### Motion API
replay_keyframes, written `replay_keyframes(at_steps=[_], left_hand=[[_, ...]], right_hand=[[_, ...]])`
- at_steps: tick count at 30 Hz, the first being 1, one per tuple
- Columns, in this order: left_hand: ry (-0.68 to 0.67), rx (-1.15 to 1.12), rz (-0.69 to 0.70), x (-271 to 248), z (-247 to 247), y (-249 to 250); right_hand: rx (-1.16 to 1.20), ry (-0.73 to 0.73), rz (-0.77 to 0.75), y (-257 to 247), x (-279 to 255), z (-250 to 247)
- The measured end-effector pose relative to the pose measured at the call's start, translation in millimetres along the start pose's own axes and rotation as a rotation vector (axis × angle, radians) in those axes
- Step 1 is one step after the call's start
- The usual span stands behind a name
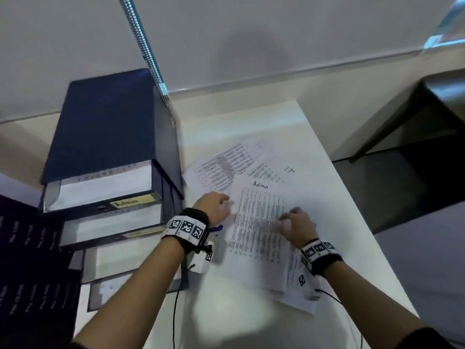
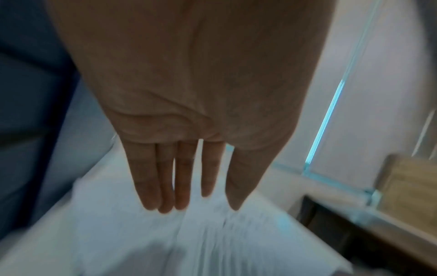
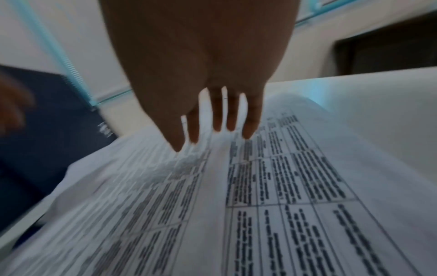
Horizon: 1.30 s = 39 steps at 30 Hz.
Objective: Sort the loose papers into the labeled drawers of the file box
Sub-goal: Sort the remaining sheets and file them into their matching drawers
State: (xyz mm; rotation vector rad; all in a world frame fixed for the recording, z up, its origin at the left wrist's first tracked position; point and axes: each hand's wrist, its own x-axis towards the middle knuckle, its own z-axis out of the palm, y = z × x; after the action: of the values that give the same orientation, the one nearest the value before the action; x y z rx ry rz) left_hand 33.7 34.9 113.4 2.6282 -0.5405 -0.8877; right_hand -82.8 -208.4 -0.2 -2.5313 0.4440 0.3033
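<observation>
A dark blue file box stands at the table's left with three drawers pulled out; the top drawer carries an "Admin" label. Loose printed papers are spread to its right. The top sheet is headed "Admin", and a sheet marked "IT" lies behind it. My left hand reaches to the Admin sheet's left edge with straight fingers. My right hand rests its straight fingertips on the sheet's printed table.
The white table ends just right of the papers, with a dark desk beyond the gap. A dark printed panel lies left of the drawers. A ribbed metal conduit runs down the wall behind the box.
</observation>
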Motion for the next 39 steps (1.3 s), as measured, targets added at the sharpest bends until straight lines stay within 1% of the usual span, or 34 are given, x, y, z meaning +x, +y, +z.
replay_keyframes(at_steps=[1, 2, 3, 5, 7, 10, 11, 13, 14, 15, 16, 18, 19, 21, 22, 24, 26, 28, 30, 32, 34, 36, 38, 39], left_hand=[[-0.057, 0.062, -0.069, 13, 17, 0], [-0.097, 0.098, -0.119, 23, 33, 1], [-0.115, 0.097, -0.161, 29, 46, -3], [-0.127, 0.039, -0.209, 41, 74, 0], [-0.098, -0.092, -0.206, 49, 98, 4], [-0.020, -0.357, -0.167, 54, 116, 15], [0.015, -0.410, -0.161, 56, 117, 18], [0.127, -0.470, -0.178, 63, 115, 18], [0.194, -0.469, -0.194, 67, 111, 16], [0.246, -0.443, -0.218, 72, 107, 13], [0.271, -0.396, -0.251, 75, 104, 8], [0.258, -0.223, -0.315, 81, 98, -3], [0.243, -0.134, -0.336, 82, 95, -9], [0.231, -0.070, -0.375, 83, 92, -20], [0.239, -0.064, -0.380, 84, 92, -25], [0.280, -0.104, -0.386, 86, 92, -31], [0.307, -0.208, -0.410, 90, 92, -32], [0.255, -0.211, -0.418, 92, 94, -28], [0.227, -0.239, -0.406, 92, 97, -22], [0.218, -0.275, -0.370, 91, 103, -18], [0.212, -0.294, -0.377, 83, 106, -18], [0.254, -0.317, -0.418, 76, 107, -29], [0.304, -0.359, -0.491, 66, 103, -43], [0.301, -0.366, -0.537, 61, 102, -50]], right_hand=[[0.023, 0.036, 0.124, 10, 2, 0], [0.058, 0.032, 0.222, 16, 1, -3], [0.119, 0.007, 0.275, 15, 2, 0], [0.311, 0.008, 0.324, 17, 2, 7], [0.449, 0.031, 0.368, 12, 2, 16], [0.484, -0.014, 0.446, 4, 4, 18], [0.478, 0.004, 0.443, 5, 5, 16], [0.506, 0.086, 0.430, 20, 9, 10], [0.541, 0.148, 0.451, 31, 12, 5], [0.576, 0.223, 0.491, 43, 12, -4], [0.618, 0.290, 0.554, 58, 11, -12], [0.710, 0.441, 0.676, 91, 8, -30], [0.730, 0.511, 0.713, 107, 5, -40], [0.732, 0.593, 0.789, 134, -3, -55], [0.722, 0.599, 0.837, 145, -7, -60], [0.702, 0.530, 0.880, 158, -13, -65], [0.724, 0.416, 0.807, 164, -15, -57], [0.686, 0.299, 0.746, 168, -15, -42], [0.608, 0.216, 0.695, 167, -15, -26], [0.559, 0.197, 0.671, 155, -19, -24], [0.563, 0.201, 0.653, 149, -19, -24], [0.586, 0.187, 0.621, 145, -19, -23], [0.561, 0.129, 0.598, 141, -21, -24], [0.535, 0.081, 0.576, 137, -23, -25]])
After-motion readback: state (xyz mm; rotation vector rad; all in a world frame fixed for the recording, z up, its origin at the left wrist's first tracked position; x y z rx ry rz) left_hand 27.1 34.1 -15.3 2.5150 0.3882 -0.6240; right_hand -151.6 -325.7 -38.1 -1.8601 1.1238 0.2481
